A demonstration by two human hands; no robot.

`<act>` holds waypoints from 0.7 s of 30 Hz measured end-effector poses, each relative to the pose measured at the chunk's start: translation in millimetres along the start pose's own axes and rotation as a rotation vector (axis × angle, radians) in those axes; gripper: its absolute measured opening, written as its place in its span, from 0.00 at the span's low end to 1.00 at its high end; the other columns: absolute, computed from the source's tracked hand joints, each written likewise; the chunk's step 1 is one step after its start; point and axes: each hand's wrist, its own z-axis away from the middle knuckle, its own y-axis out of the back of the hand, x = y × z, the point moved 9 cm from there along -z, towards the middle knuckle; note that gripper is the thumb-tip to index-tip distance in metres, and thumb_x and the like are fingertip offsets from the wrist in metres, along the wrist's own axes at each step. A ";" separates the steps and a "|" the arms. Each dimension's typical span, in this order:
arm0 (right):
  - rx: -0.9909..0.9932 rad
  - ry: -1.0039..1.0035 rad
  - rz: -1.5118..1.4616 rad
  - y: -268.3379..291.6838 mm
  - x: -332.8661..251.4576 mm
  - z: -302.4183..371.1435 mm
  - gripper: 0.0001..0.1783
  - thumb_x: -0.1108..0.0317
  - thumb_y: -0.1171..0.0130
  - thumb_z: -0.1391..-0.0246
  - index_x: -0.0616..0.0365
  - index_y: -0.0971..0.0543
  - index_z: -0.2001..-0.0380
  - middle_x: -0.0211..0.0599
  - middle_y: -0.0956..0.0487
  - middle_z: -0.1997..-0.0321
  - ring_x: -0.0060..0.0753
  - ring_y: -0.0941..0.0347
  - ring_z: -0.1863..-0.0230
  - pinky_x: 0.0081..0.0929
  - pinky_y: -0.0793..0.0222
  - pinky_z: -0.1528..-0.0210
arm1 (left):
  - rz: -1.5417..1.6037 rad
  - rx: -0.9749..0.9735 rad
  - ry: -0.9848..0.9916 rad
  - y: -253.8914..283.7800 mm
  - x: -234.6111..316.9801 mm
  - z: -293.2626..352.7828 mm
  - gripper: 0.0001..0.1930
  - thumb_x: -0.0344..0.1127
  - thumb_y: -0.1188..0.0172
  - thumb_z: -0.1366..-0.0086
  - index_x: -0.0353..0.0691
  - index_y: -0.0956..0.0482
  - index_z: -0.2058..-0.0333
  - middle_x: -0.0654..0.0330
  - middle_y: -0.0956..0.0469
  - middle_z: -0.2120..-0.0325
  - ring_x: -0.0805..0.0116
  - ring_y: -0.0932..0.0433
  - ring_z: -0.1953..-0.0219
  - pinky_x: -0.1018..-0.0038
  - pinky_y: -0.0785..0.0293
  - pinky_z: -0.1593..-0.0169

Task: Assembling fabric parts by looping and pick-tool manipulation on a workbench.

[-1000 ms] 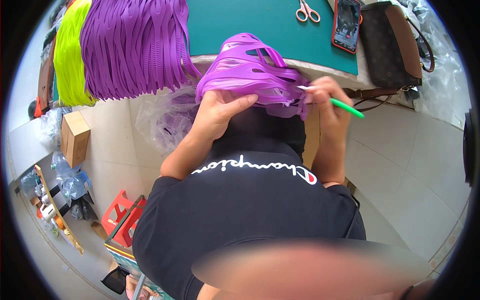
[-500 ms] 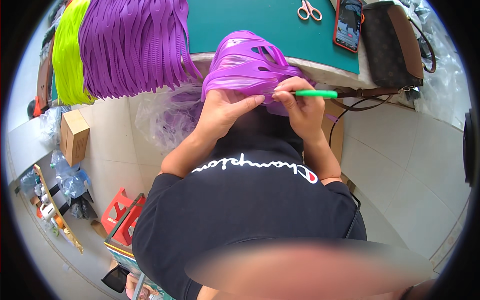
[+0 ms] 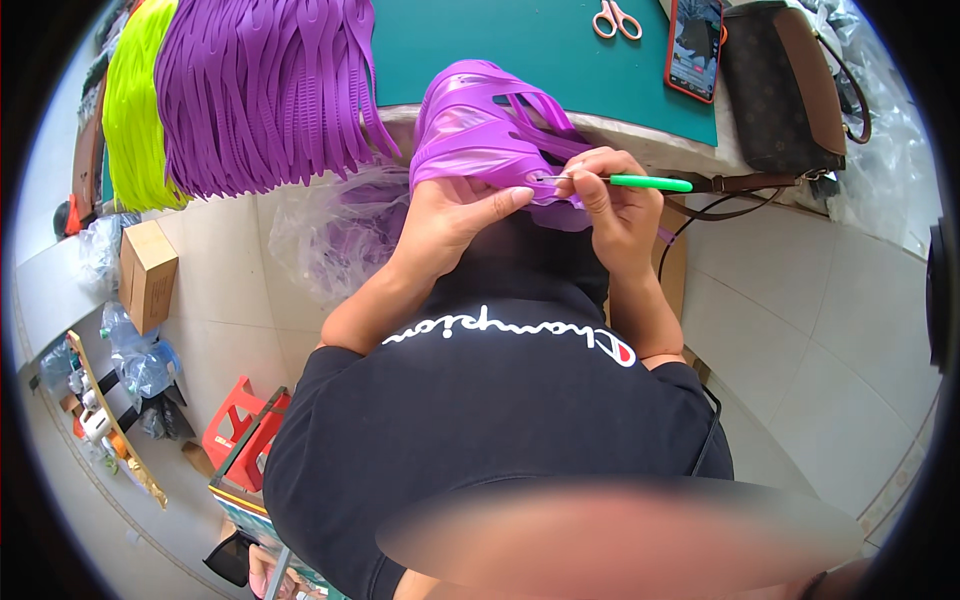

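Note:
Purple rubber straps [image 3: 490, 110] with long slots hang in a loose bunch over the table's near edge. My left hand [image 3: 450, 215] grips the lower edge of one purple strap between thumb and fingers. In my right hand [image 3: 617, 195] is a thin tool with a green handle [image 3: 650, 183], held like a pen. Its slim metal tip points left and touches or nearly touches the strap, close to my left thumb. My right fingertips are beside the strap's edge; whether they touch it I cannot tell.
A thick pile of purple straps [image 3: 260, 90] and a yellow-green pile [image 3: 140, 110] lie at the far left. On the green mat [image 3: 480, 30] are pink-handled scissors [image 3: 616, 18] and a phone [image 3: 693, 50]. A brown bag [image 3: 775, 90] stands right. Clear plastic [image 3: 310, 240] hangs below the table.
My right hand and the green-handled tool have shifted slightly right, and more of the metal tip shows. The held strap has turned a little. My left hand has barely moved.

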 end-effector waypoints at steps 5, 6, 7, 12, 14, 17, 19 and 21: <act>-0.079 0.019 0.146 -5.9 6.5 3.2 0.06 0.74 0.43 0.41 0.67 0.25 0.65 0.42 0.24 0.65 0.26 0.25 0.66 0.22 0.27 0.62 | -0.023 -0.019 -0.020 -1.3 1.4 -1.0 0.16 0.19 0.35 0.44 0.32 0.26 0.56 0.57 0.22 0.61 0.68 0.23 0.56 0.71 0.26 0.50; -0.079 0.019 0.146 -6.0 7.0 3.4 0.06 0.74 0.43 0.41 0.67 0.25 0.65 0.42 0.24 0.65 0.26 0.25 0.66 0.22 0.27 0.62 | -0.021 -0.020 -0.025 -2.2 2.8 -0.7 0.16 0.19 0.36 0.44 0.32 0.26 0.57 0.57 0.22 0.61 0.68 0.23 0.56 0.71 0.26 0.50; -0.082 0.016 0.150 -6.3 7.9 3.4 0.06 0.74 0.44 0.41 0.68 0.25 0.65 0.42 0.25 0.64 0.26 0.25 0.66 0.22 0.27 0.61 | -0.022 -0.020 -0.025 -2.3 3.0 -0.4 0.16 0.19 0.36 0.44 0.32 0.26 0.57 0.57 0.22 0.61 0.68 0.23 0.56 0.71 0.26 0.50; -0.081 0.035 0.271 -8.6 2.7 0.6 0.05 0.75 0.42 0.43 0.67 0.24 0.66 0.41 0.23 0.66 0.28 0.25 0.67 0.23 0.27 0.63 | -0.077 -0.001 -0.106 -0.2 4.4 0.6 0.16 0.19 0.36 0.43 0.32 0.26 0.56 0.58 0.23 0.61 0.69 0.23 0.56 0.72 0.26 0.51; -0.158 0.362 0.630 -27.0 -24.1 2.4 0.04 0.76 0.39 0.46 0.64 0.23 0.68 0.40 0.22 0.70 0.31 0.24 0.68 0.25 0.27 0.65 | -0.082 0.000 -0.116 0.2 2.6 1.7 0.16 0.19 0.36 0.43 0.32 0.27 0.56 0.59 0.23 0.60 0.69 0.23 0.57 0.72 0.27 0.51; -0.036 0.446 0.749 -21.5 -30.9 3.8 0.04 0.76 0.37 0.49 0.62 0.22 0.70 0.39 0.21 0.72 0.34 0.24 0.70 0.27 0.28 0.66 | -0.080 0.000 -0.091 -1.2 6.2 3.9 0.17 0.19 0.36 0.44 0.32 0.27 0.55 0.59 0.24 0.60 0.69 0.24 0.57 0.72 0.27 0.51; 0.114 0.308 0.581 9.6 -22.5 -0.5 0.04 0.76 0.39 0.46 0.64 0.23 0.68 0.39 0.22 0.69 0.28 0.25 0.68 0.23 0.29 0.65 | -0.073 -0.003 -0.056 -0.7 4.3 2.6 0.18 0.19 0.36 0.44 0.33 0.27 0.55 0.59 0.24 0.60 0.69 0.24 0.57 0.72 0.27 0.51; 0.054 0.142 0.378 14.1 -8.5 -4.1 0.04 0.75 0.42 0.42 0.66 0.24 0.67 0.40 0.22 0.67 0.26 0.25 0.66 0.20 0.29 0.64 | -0.063 -0.009 0.002 3.0 -4.4 1.6 0.19 0.19 0.35 0.44 0.33 0.28 0.54 0.58 0.24 0.59 0.69 0.24 0.57 0.72 0.27 0.51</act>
